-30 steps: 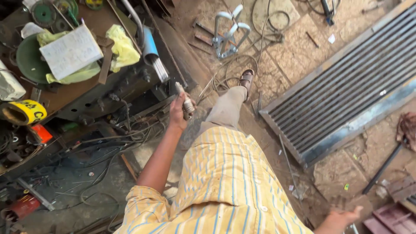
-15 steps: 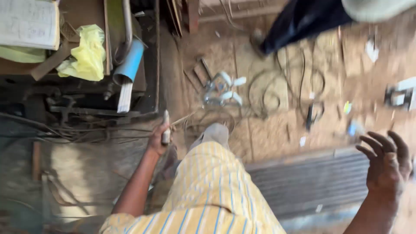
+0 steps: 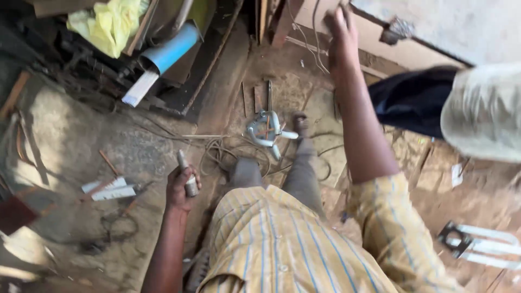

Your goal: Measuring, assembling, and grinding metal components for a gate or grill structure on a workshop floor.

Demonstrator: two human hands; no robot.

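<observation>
- Tool (image 3: 188, 178): a short grey metal rod with a thicker lower end. It's held upright above the left half of the floor (image 3: 70, 135), just beside the person's left knee.
- Left hand (image 3: 180, 190) is wrapped tight round the tool's lower part, with the thin end poking up out of the fist.
- Right hand (image 3: 341, 27) is stretched out to the far edge of the floor and sits against a pale board (image 3: 380, 46). I can't tell if the fingers grip anything or just lean there.
- My read of the step: the tool is being carried while the free arm braces, with one foot (image 3: 300, 122) forward.
- Right by that foot lie a grey metal clamp (image 3: 265, 130) and loose cables (image 3: 217, 154), so any next move calls for careful footing and keeping the rod tip clear of them.
- Further out, a blue pipe (image 3: 172, 50) and a yellow cloth (image 3: 111, 24) sit in the far-left corner.
- White strips (image 3: 108, 190) lie near the left edge, and a metal bracket (image 3: 477, 244) lies near the right edge.
- Another person's dark trouser leg (image 3: 418, 100) comes in from the right, near the outstretched arm.
</observation>
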